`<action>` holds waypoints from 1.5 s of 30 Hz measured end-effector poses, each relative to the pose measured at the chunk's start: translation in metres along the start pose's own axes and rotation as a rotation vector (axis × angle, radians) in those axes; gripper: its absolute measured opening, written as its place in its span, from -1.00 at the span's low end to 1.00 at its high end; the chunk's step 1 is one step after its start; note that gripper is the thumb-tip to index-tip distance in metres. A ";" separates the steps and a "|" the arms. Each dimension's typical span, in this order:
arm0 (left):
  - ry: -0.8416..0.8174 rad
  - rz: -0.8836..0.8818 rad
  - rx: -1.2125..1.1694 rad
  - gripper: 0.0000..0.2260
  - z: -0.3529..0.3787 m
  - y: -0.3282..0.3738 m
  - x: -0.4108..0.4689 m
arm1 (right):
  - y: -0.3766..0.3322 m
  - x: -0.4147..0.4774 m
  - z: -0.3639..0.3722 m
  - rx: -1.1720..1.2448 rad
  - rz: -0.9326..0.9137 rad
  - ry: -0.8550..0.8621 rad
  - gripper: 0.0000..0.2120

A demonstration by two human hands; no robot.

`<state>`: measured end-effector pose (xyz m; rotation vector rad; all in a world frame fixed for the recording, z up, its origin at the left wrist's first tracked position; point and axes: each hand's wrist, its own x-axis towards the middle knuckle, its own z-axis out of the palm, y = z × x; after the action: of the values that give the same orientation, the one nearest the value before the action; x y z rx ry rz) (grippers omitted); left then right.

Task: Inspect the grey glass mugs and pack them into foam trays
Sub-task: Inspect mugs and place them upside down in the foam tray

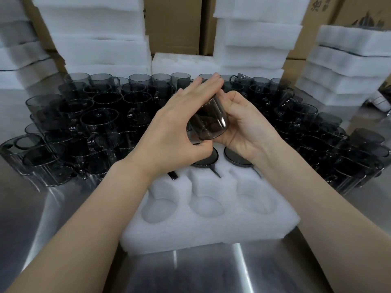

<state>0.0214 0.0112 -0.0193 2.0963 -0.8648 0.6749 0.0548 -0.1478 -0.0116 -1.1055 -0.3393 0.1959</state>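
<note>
A grey glass mug (209, 121) is tilted in mid-air above the far row of a white foam tray (211, 225). My left hand (175, 125) wraps its left side with fingers stretched over the top. From the right, my right hand (245, 123) cups it. Two mugs (237, 156) sit upside down in the tray's far pockets, their dark bases showing. Three near pockets (206, 206) are hollow. Many loose grey mugs stand in crowds to the left (88, 127) and right (321, 136) on the steel table.
Stacks of white foam trays rise at the back left (95, 32), back centre-right (254, 39) and far right (349, 66), with cardboard boxes (173, 24) behind. A white object (380, 100) lies at the right edge. The steel table (190, 271) shines in front.
</note>
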 end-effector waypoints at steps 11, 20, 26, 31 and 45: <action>0.011 -0.082 0.116 -0.09 -0.012 -0.003 0.004 | -0.007 -0.005 0.011 -0.953 -0.276 -0.080 -0.17; -0.057 -0.285 -0.487 -0.27 -0.049 0.005 0.005 | -0.024 -0.010 0.013 -0.861 -0.147 -0.180 -0.54; 0.428 -0.447 -0.544 -0.66 -0.062 -0.008 0.006 | -0.030 -0.038 0.053 -0.912 0.065 -0.599 -0.44; 0.382 -0.466 -0.380 -0.65 -0.049 -0.013 0.001 | -0.021 -0.047 0.074 -1.234 0.016 -0.681 -0.45; 0.312 -0.411 -0.320 -0.64 -0.042 -0.013 0.002 | -0.013 -0.051 0.075 -1.271 0.004 -0.632 -0.44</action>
<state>0.0251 0.0501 0.0002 1.7444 -0.3262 0.5758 -0.0204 -0.1067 0.0214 -2.2912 -1.1156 0.3472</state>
